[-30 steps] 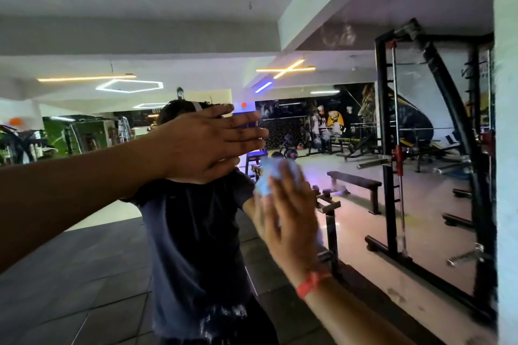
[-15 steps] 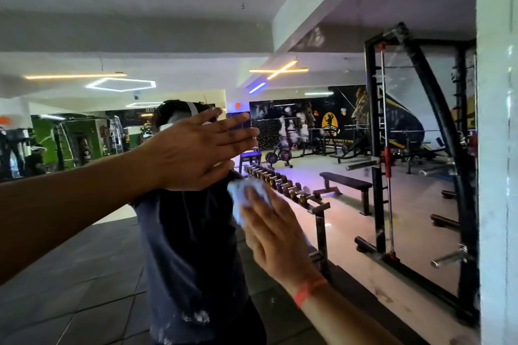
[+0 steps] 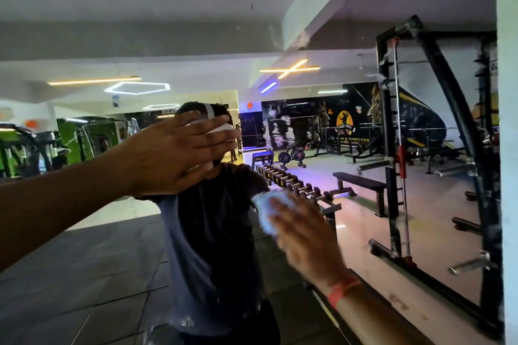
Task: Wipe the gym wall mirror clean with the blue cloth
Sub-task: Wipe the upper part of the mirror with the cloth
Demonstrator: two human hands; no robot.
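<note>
Blue cloth (image 3: 265, 209), pale and bunched, lies against the wall mirror (image 3: 364, 204) at chest height under the right hand (image 3: 304, 235), whose fingers (image 3: 280, 204) press flat over it. The left hand (image 3: 173, 157) rests higher on the glass, fingers straight and close together.

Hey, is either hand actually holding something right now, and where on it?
The right hand presses the blue cloth against the mirror, fingers spread over its middle. The left hand holds nothing.
</note>
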